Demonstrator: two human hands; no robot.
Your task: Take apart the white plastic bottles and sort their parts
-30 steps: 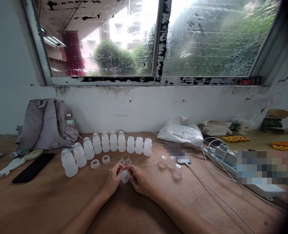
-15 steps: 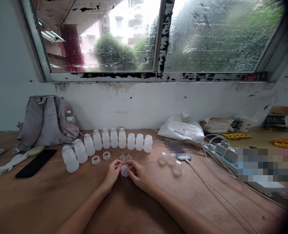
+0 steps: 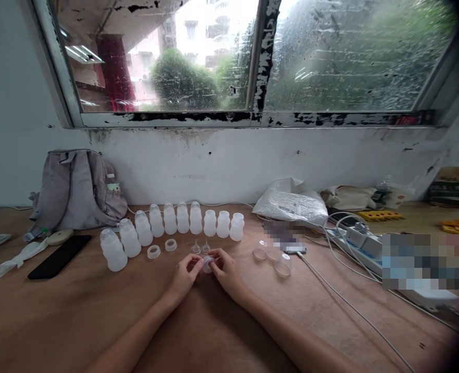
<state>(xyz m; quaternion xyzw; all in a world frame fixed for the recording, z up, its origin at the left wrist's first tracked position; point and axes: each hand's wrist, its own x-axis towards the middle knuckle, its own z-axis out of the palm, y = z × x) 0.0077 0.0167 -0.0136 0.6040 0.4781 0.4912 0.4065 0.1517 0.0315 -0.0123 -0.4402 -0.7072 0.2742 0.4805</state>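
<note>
My left hand (image 3: pixel 186 274) and my right hand (image 3: pixel 227 271) meet at the middle of the table. Between their fingertips they grip a small translucent bottle collar ring (image 3: pixel 207 266), partly covered by the fingers; whether a nipple sits in it I cannot tell. Just beyond the hands stand two clear nipples (image 3: pixel 200 248). Two white collar rings (image 3: pixel 154 252) lie to the left. Behind curves a row of frosted baby bottles (image 3: pixel 170 220), most with clear tops. Three open-necked bottles (image 3: pixel 224 225) end it on the right. Several clear round caps (image 3: pixel 282 268) lie right of my right hand.
At the left are a grey backpack (image 3: pixel 82 191), a black phone (image 3: pixel 60 257) and a white strap (image 3: pixel 17 259). A silvery plastic bag (image 3: pixel 291 202) rests by the wall. A power strip (image 3: pixel 427 292) and a white cable (image 3: pixel 346 295) occupy the right side.
Both hands have shifted slightly right with the collar ring. It has turned, and the fingers now cover more of it. The view has moved a little.
</note>
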